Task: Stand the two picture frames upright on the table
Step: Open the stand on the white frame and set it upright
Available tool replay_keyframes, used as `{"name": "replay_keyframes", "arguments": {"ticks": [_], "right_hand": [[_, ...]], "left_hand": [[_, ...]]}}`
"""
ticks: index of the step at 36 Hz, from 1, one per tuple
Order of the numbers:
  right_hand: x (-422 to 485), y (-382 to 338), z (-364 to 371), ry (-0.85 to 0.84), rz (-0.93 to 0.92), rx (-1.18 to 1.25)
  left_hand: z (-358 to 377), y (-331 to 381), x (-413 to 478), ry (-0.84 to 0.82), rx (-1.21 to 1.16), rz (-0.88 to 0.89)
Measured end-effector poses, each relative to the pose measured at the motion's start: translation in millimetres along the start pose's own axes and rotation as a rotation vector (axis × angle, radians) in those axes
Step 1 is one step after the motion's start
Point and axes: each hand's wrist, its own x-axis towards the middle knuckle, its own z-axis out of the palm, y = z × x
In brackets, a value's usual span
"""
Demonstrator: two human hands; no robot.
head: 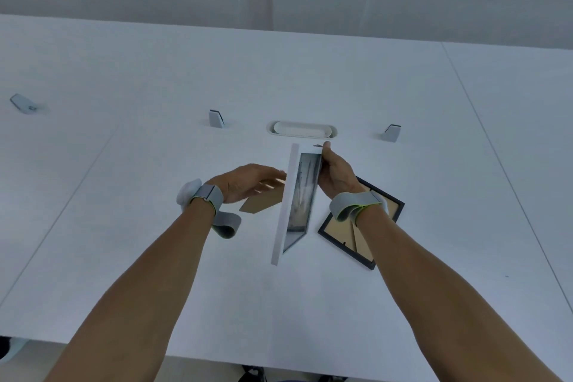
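Note:
A white picture frame (293, 201) is held on edge above the white table (124, 226), its glass face turned right and seen almost side-on. My right hand (336, 175) grips its far top edge. My left hand (245, 183) reaches behind it, fingers on the brown cardboard stand (259, 203) that sticks out from the back. A black picture frame (362, 229) lies face down on the table to the right, brown backing up, partly hidden under my right wrist.
A white oval cable tray (302, 130) is set into the table just beyond the frames. Small grey clips (216, 118) (391, 133) (23, 102) stand along the table's middle line. The near table edge runs across the bottom of the view.

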Motion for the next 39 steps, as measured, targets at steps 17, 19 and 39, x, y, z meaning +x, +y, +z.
{"name": "replay_keyframes", "arguments": {"ticks": [17, 19, 39], "right_hand": [[31, -21, -1, 0.319, -0.375, -0.443], [33, -30, -3, 0.354, -0.419, -0.461], [44, -159, -173, 0.877, -0.496, -0.672]], "left_hand": [[-21, 39, 13, 0.362, -0.033, 0.123], [-15, 46, 22, 0.37, -0.048, 0.125], [165, 168, 203, 0.295, -0.042, 0.221]]}}
